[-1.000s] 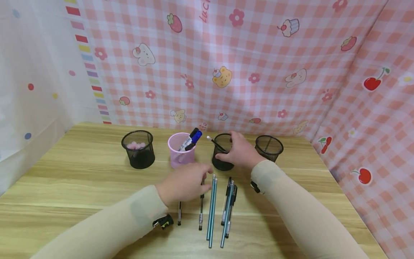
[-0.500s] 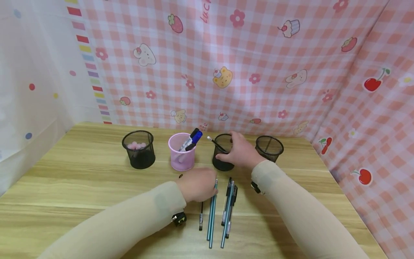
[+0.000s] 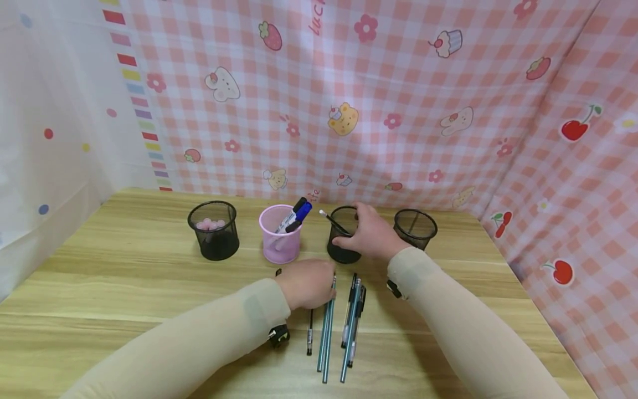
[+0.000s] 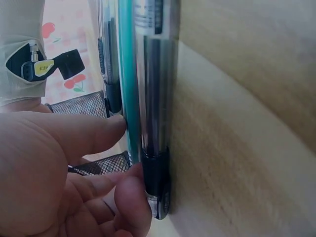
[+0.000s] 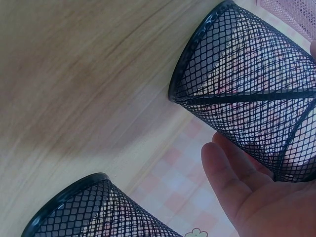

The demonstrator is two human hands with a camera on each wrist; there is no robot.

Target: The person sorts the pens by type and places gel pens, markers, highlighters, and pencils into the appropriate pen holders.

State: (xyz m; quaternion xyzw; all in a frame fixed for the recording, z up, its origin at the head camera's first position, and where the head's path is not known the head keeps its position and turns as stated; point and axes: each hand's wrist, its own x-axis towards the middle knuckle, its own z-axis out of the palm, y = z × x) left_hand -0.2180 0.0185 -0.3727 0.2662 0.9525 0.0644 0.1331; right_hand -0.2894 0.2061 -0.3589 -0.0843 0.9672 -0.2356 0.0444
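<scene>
My left hand (image 3: pixel 306 284) is low over the table's middle, pinching a teal pencil (image 3: pixel 329 332) near its eraser end. In the left wrist view the thumb (image 4: pixel 106 133) lies against the teal pencil (image 4: pixel 129 74), with a clear gel pen (image 4: pixel 157 94) right beside it. My right hand (image 3: pixel 372 233) holds a black mesh pen cup (image 3: pixel 341 255) by its side and rim. A dark pencil with a white end (image 3: pixel 338 225) leans in that cup. In the right wrist view the fingers (image 5: pixel 224 170) curve along the mesh wall (image 5: pixel 261 74).
To the left stand a pink mesh cup (image 3: pixel 281 252) with markers (image 3: pixel 301 211) and a black cup (image 3: pixel 219 246) with pink balls (image 3: pixel 210 224). Another black mesh cup (image 3: pixel 415 224) is at the right. Gel pens (image 3: pixel 360 310) and a pencil (image 3: pixel 344 371) lie nearby.
My left hand has moved right and taken hold of a pencil, whose lower end has shifted slightly. My right hand has stayed on the cup.
</scene>
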